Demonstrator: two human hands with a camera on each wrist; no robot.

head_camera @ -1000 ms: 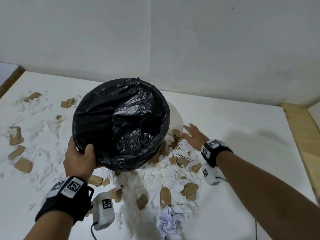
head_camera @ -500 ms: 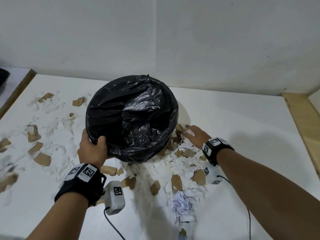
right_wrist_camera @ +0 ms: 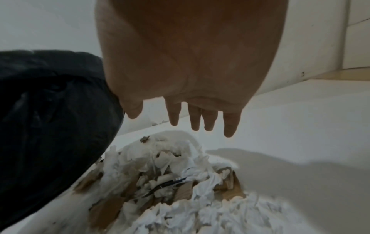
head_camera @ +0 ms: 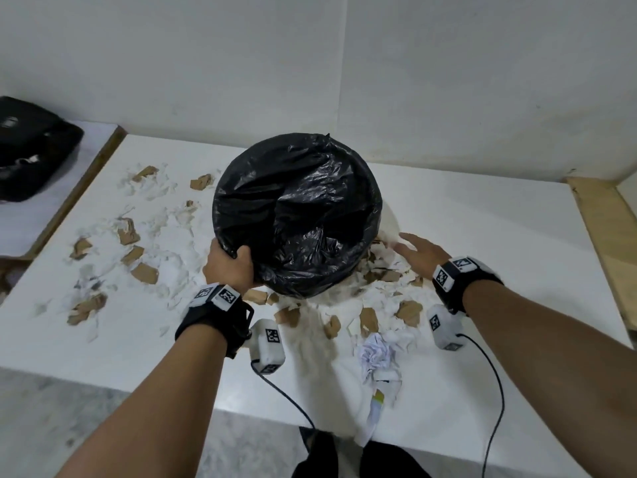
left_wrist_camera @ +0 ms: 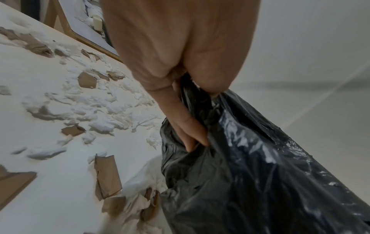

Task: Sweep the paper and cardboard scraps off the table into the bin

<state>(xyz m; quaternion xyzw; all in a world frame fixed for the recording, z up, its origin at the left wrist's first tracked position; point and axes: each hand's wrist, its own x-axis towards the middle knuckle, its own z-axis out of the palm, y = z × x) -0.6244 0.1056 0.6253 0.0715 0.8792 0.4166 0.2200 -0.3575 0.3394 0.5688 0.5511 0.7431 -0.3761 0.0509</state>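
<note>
A round bin lined with a black plastic bag (head_camera: 298, 215) is held above the white table (head_camera: 482, 236), tipped toward me. My left hand (head_camera: 229, 265) grips its near left rim, fingers curled over the black liner (left_wrist_camera: 250, 158). Torn white paper and brown cardboard scraps (head_camera: 365, 305) lie heaped under and in front of the bin. My right hand (head_camera: 418, 253) hovers open just right of the bin, fingers straight (right_wrist_camera: 202, 120) above the heap (right_wrist_camera: 180, 182). More scraps (head_camera: 138, 250) are scattered over the table's left half.
A crumpled white paper ball (head_camera: 375, 353) and a paper strip lie near the table's front edge. A black bag (head_camera: 31, 150) sits on a lower surface at far left. Wooden trim (head_camera: 606, 243) borders the table's right side. White wall stands close behind.
The bin and my left hand have shifted right and a little back. My right hand has lifted slightly off the scrap heap. My view has pulled back, showing the table's front edge.
</note>
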